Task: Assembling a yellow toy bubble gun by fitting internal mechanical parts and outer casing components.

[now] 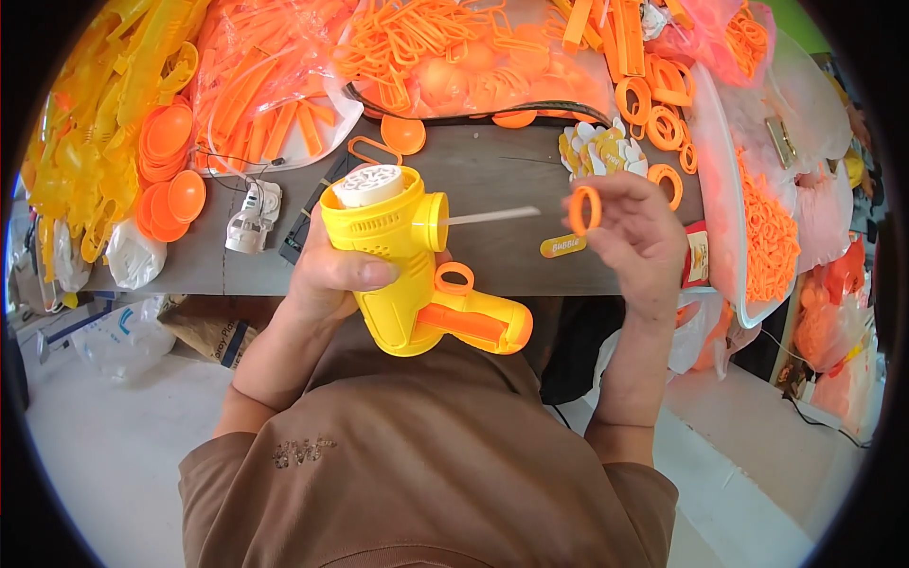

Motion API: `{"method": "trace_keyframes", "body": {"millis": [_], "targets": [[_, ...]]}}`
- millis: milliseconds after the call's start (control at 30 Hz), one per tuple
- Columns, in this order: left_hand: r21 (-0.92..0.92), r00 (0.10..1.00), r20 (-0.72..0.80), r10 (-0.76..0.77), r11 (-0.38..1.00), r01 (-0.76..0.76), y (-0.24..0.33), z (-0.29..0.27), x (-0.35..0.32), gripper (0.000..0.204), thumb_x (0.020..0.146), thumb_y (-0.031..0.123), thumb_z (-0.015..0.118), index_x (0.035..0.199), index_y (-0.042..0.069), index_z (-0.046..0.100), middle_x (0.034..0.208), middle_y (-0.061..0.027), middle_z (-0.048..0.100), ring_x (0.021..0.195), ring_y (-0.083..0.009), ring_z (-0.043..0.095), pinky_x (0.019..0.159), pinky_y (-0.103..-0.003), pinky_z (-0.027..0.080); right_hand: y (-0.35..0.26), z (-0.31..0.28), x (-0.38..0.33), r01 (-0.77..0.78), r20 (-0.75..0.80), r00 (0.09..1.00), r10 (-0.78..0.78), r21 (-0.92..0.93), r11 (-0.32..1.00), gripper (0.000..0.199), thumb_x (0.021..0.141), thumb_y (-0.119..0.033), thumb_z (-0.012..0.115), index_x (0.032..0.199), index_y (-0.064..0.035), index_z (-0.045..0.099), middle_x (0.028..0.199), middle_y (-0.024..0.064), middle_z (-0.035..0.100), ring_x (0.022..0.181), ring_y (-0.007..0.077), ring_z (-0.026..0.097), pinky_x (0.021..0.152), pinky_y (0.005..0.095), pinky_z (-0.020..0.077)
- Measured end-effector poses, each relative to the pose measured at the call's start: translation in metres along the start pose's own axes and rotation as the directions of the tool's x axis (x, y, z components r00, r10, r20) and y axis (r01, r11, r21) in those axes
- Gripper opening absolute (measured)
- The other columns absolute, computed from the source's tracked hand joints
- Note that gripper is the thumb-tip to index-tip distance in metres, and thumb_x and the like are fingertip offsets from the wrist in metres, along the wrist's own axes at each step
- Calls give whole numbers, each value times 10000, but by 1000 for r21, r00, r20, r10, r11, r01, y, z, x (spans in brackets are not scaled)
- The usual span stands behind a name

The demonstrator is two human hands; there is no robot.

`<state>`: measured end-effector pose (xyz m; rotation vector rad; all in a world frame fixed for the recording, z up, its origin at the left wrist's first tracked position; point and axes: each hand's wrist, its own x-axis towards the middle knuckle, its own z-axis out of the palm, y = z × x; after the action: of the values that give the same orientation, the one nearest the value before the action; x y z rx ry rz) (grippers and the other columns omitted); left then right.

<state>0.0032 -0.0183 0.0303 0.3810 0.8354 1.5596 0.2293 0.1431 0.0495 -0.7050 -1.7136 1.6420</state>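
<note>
Clock face centred on the yellow toy body (393, 246), held just above the near edge of the bench (516, 270).

Left hand (331, 270): closed around the 9 o'clock side of the yellow toy body, thumb laid across the front; rear fingers are hidden. Right hand (636, 237), at 3 o'clock: half open, one orange ring (594, 210) pinched upright between thumb and fingers, well apart from the toy.

Counts, on the toy: 1 white slotted cap (369, 186) seated at 12; 1 round yellow collar (433, 221) at 2; 1 handle (478, 327) at 5, orange-faced; 1 orange loop (454, 277) beside it. 1 thin white strip (492, 216) is seen running from the collar toward 3; whether it is fixed there can't be told.

On the bench: 1 gold tag (564, 246) at 3, just beside the right hand. 1 white motor-like unit (253, 218) at 9 to 10. 1 lone orange disc (403, 135) and 1 oblong orange frame (376, 150) near 12. Sticker pile (603, 151) at 2: overlapped, not countable. Loose orange rings (663, 128) beyond it: at least 5. Stacked orange discs (166, 137) at 10: several, partly covered.
</note>
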Motion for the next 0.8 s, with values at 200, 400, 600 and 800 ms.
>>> {"method": "trace_keyframes", "body": {"millis": [200, 400, 600, 800], "targets": [[152, 999, -31, -25, 988, 29, 1, 5, -1, 708, 512, 166, 766, 1143, -24, 509, 997, -144, 642, 868, -239, 650, 802, -359, 526, -8, 31, 7, 202, 369, 921, -124, -179, 963, 435, 720, 58, 673, 1141, 61, 567, 1117, 164, 602, 982, 257, 628, 837, 340, 513], [410, 992, -16, 127, 906, -110, -2, 6, 0, 717, 510, 190, 806, 1133, -13, 513, 1009, -85, 631, 907, -157, 604, 845, -306, 477, -22, 64, -2, 433, 345, 888, -305, -401, 807, 423, 692, -23, 760, 1083, 32, 608, 1036, 166, 635, 925, 257, 638, 786, 310, 511], [412, 984, -34, 175, 899, -146, 2, 15, -6, 734, 510, 217, 830, 1125, -20, 508, 1004, -69, 624, 907, -137, 593, 846, -292, 470, -19, 73, -6, 482, 280, 875, -394, -426, 766, 419, 694, -40, 772, 1073, 35, 609, 1029, 183, 637, 903, 285, 642, 777, 327, 516], [640, 964, 85, 251, 728, -246, 3, 13, -13, 771, 494, 210, 863, 1130, -29, 498, 990, -84, 625, 901, -137, 596, 826, -298, 483, -14, 73, -16, 540, 286, 842, -458, -448, 713, 409, 738, -35, 738, 1114, 29, 592, 1049, 189, 643, 920, 296, 642, 777, 340, 515]]}}
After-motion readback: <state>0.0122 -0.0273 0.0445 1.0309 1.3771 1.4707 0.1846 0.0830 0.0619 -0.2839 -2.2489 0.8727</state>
